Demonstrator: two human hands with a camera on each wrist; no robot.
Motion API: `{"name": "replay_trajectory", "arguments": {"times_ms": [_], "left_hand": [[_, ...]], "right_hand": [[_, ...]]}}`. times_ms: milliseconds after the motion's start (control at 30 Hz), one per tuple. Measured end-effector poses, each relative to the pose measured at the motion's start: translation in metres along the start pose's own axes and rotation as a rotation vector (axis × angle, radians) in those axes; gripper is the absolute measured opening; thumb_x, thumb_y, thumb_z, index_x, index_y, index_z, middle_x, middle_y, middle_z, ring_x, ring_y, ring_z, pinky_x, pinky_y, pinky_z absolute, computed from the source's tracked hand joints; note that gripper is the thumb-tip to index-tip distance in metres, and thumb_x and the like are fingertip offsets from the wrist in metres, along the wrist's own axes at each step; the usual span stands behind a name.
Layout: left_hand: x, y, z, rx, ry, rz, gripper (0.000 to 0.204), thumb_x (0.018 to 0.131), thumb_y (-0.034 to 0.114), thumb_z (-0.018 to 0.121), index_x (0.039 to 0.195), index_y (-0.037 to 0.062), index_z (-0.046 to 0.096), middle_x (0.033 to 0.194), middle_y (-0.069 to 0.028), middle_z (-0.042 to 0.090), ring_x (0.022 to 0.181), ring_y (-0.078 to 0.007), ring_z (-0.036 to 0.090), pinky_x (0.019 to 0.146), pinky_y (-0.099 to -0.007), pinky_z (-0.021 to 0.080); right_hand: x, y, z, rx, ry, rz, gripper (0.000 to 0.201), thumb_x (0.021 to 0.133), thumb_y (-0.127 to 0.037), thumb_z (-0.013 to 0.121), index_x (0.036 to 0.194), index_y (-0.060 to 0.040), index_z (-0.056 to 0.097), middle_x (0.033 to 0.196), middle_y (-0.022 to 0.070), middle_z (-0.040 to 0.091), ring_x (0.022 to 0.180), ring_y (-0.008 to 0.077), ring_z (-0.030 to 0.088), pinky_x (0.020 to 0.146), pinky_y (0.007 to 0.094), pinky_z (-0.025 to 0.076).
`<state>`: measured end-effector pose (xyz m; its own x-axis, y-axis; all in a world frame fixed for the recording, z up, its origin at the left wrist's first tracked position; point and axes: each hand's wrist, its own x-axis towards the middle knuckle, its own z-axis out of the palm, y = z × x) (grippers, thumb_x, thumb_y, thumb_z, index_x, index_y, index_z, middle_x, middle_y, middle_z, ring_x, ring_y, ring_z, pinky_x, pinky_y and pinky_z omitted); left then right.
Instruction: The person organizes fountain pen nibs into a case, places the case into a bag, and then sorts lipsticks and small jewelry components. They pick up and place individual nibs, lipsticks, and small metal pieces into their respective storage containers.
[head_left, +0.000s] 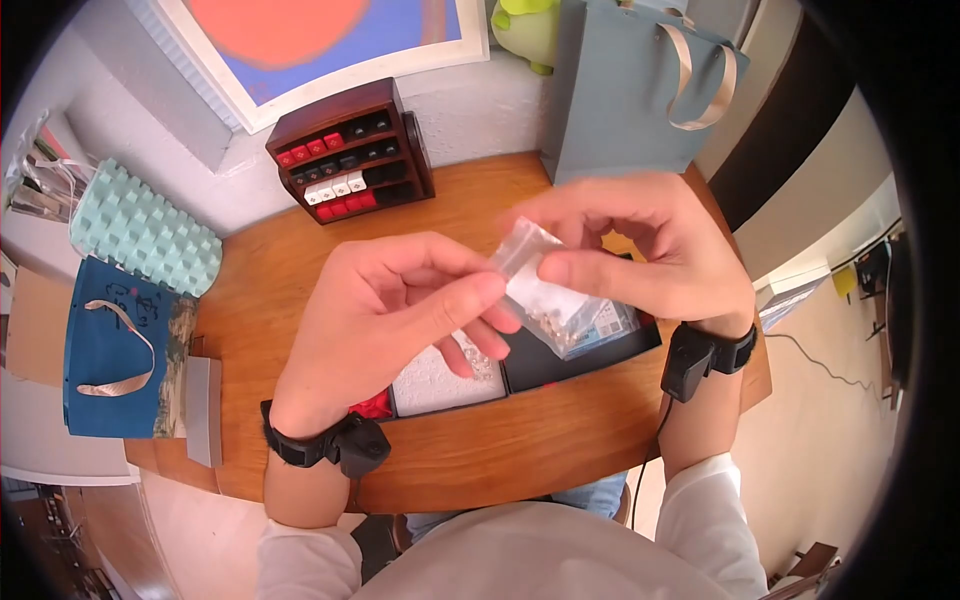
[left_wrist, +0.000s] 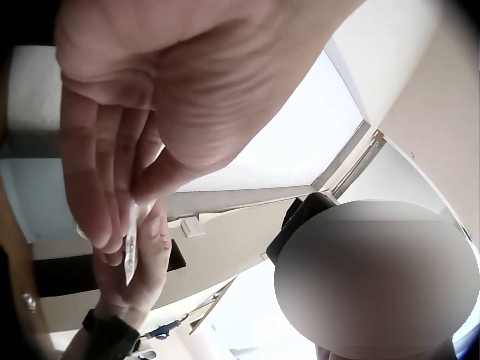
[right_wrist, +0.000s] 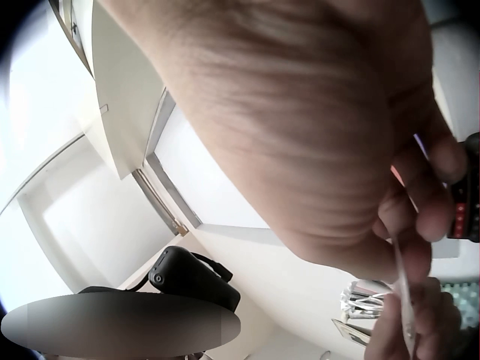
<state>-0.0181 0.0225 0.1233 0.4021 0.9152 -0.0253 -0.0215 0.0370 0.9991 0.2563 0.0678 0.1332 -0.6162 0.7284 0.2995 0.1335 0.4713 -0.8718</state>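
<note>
Between my hands, above the desk, hangs a small clear zip bag (head_left: 545, 298) with a white patch and several tiny gold-coloured pieces at its lower corner. My left hand (head_left: 370, 310) pinches the bag's left edge between thumb and fingers. From the other side my right hand (head_left: 665, 255) pinches it too, the thumb lying across its front. The left wrist view shows the bag (left_wrist: 130, 251) edge-on between both hands. Below, partly hidden by the hands, lies a black box (head_left: 535, 372) with a white section (head_left: 425, 388), red material (head_left: 375, 404) and a blue printed packet (head_left: 608, 325).
A dark wooden rack (head_left: 340, 150) of red, black and white keycap-like cubes stands behind. At the left are a mint textured box (head_left: 145, 225), a blue bag (head_left: 110, 350) and a grey box (head_left: 204, 410). A grey-blue gift bag (head_left: 620, 110) stands at the back right of the wooden desk (head_left: 470, 470).
</note>
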Motion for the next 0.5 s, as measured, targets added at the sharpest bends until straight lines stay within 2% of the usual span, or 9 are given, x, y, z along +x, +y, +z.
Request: {"name": "replay_trajectory", "arguments": {"times_ms": [33, 100, 133, 167, 233, 500], "left_hand": [[0.0, -0.002, 0.001, 0.011, 0.034, 0.041, 0.018, 0.111, 0.012, 0.067, 0.116, -0.0032, 0.075, 0.101, -0.0212, 0.083, 0.08, -0.0257, 0.082, 0.056, -0.0309, 0.062], [-0.001, -0.001, -0.002, -0.009, 0.059, 0.073, 0.016, 0.11, 0.012, 0.068, 0.115, -0.0029, 0.075, 0.101, -0.0212, 0.083, 0.08, -0.0264, 0.082, 0.056, -0.0307, 0.062], [-0.002, 0.001, -0.005, -0.027, 0.085, 0.109, 0.015, 0.11, 0.011, 0.069, 0.115, -0.0025, 0.075, 0.102, -0.0212, 0.083, 0.081, -0.027, 0.083, 0.056, -0.0305, 0.062], [-0.003, 0.003, -0.01, -0.026, 0.083, 0.109, 0.015, 0.11, 0.011, 0.069, 0.115, -0.0025, 0.075, 0.102, -0.0212, 0.083, 0.081, -0.027, 0.083, 0.056, -0.0305, 0.062], [-0.006, 0.008, -0.018, -0.095, -0.003, 0.071, 0.018, 0.108, 0.012, 0.076, 0.115, -0.0037, 0.075, 0.108, -0.0191, 0.084, 0.089, -0.0254, 0.084, 0.066, -0.0309, 0.064], [-0.006, 0.009, -0.015, -0.06, -0.039, 0.016, 0.02, 0.108, 0.014, 0.077, 0.116, -0.0043, 0.076, 0.108, -0.0196, 0.084, 0.089, -0.0257, 0.084, 0.066, -0.031, 0.064]], "right_hand": [[0.0, -0.001, 0.0, 0.002, 0.001, 0.002, 0.033, 0.097, 0.0, 0.083, 0.13, 0.003, 0.08, 0.097, 0.0053, 0.08, 0.082, 0.0093, 0.069, 0.073, 0.026, 0.053], [-0.002, -0.007, -0.003, 0.192, 0.05, 0.026, 0.034, 0.097, 0.0, 0.083, 0.13, 0.0045, 0.08, 0.095, 0.0058, 0.08, 0.083, 0.0102, 0.072, 0.075, 0.0257, 0.055], [-0.003, -0.009, -0.004, 0.164, 0.068, 0.005, 0.029, 0.097, 0.0, 0.082, 0.126, 0.0061, 0.08, 0.093, 0.0084, 0.08, 0.08, 0.0129, 0.074, 0.074, 0.0265, 0.058], [-0.005, -0.01, -0.006, 0.164, 0.069, 0.004, 0.029, 0.097, 0.0, 0.082, 0.126, 0.0061, 0.08, 0.093, 0.0084, 0.08, 0.08, 0.0129, 0.074, 0.074, 0.0265, 0.058], [-0.009, -0.01, -0.009, 0.105, 0.054, -0.027, 0.021, 0.098, 0.002, 0.081, 0.118, 0.0065, 0.081, 0.091, 0.0119, 0.081, 0.076, 0.0156, 0.076, 0.07, 0.0276, 0.06], [-0.009, -0.016, -0.011, 0.205, 0.041, 0.038, 0.01, 0.098, 0.006, 0.079, 0.108, 0.0081, 0.079, 0.085, 0.0169, 0.082, 0.071, 0.0191, 0.078, 0.061, 0.0295, 0.061]]}}
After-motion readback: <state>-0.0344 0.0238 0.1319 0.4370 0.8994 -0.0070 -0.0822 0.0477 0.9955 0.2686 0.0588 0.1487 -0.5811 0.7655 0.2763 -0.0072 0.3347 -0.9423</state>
